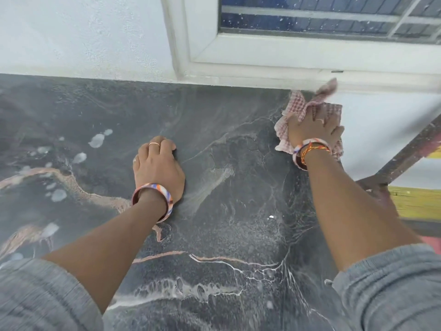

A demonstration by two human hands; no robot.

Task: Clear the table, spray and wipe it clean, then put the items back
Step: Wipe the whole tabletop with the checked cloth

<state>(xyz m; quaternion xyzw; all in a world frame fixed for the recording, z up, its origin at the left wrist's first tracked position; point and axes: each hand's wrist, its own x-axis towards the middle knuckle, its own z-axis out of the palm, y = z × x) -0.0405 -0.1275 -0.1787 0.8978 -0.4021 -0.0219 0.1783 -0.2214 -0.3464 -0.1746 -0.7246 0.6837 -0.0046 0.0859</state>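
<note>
Bench: the dark marbled bench [214, 139] fills the view, veined in white and pink, and its far edge meets a white wall [83, 32] at 12 o'clock.
Right hand: up at 2 o'clock, the right hand [312, 130] is pressed down on the cloth at the far right corner of the bench, the grip closed over bunched fabric with the fingers curled into it.
Cloth: a red-and-white checked cloth [293, 108] lies crumpled under that hand, 1 loose corner flicking up blurred toward the window frame [262, 65].
Left hand: near the centre, at about 10 o'clock, the left hand [157, 163] rests on the bench, fingers curled loosely with the tips on the surface, holding nothing.
Wet patches: pale blobs of liquid [96, 140] sit at 9 o'clock, well left of the left hand and well apart from the cloth.
Wrists: 1 striped bangle [152, 199] on the left wrist; a bangle and orange thread on the right.
Sleeves: grey sleeves [43, 295] are pushed up on both forearms at 6 o'clock.
</note>
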